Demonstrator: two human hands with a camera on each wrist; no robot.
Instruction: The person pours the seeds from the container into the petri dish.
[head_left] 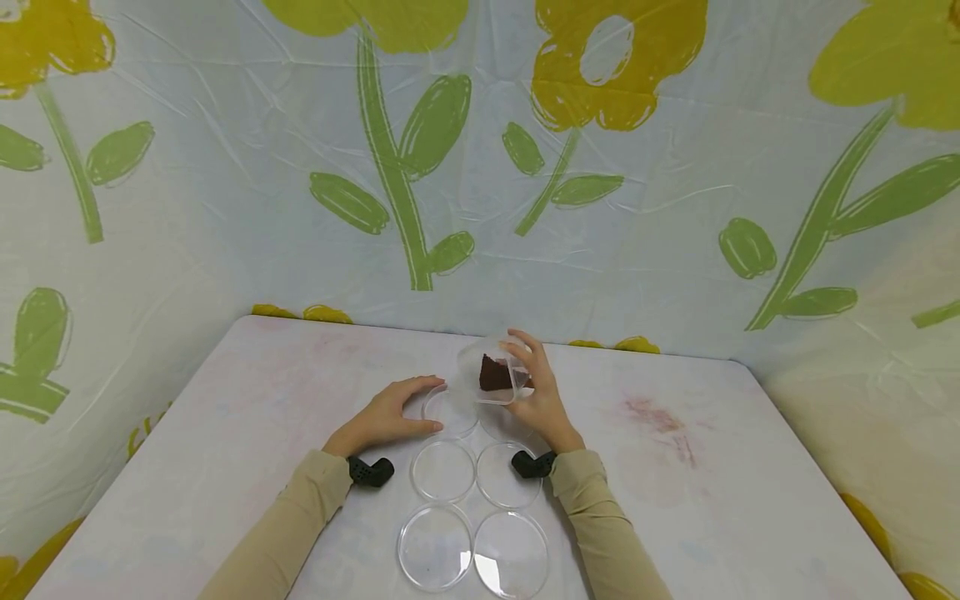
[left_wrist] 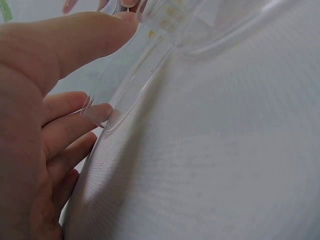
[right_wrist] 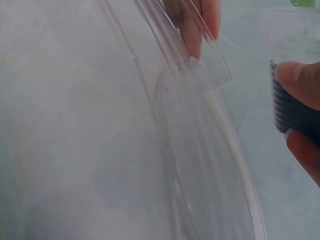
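My left hand (head_left: 390, 410) rests on the table with thumb and fingers around the left side of a clear round petri dish (head_left: 452, 414). Up close in the left wrist view, the thumb and fingertips are at the dish's rim (left_wrist: 145, 80). In my right hand (head_left: 546, 404) is a tilted clear plastic container (head_left: 468, 360), held above the far dishes. Dark brown contents (head_left: 495, 374) show through its wall; the right wrist view shows them as a dark, ribbed-looking patch (right_wrist: 295, 112) between thumb and finger.
More clear petri dishes stand close together in two columns towards me, among them a middle-left dish (head_left: 443, 472), a near-left dish (head_left: 435, 547) and a near-right dish (head_left: 512, 554). The pale table (head_left: 675, 517) has reddish smudges on its right side. A flower-printed cloth (head_left: 285, 142) hangs behind.
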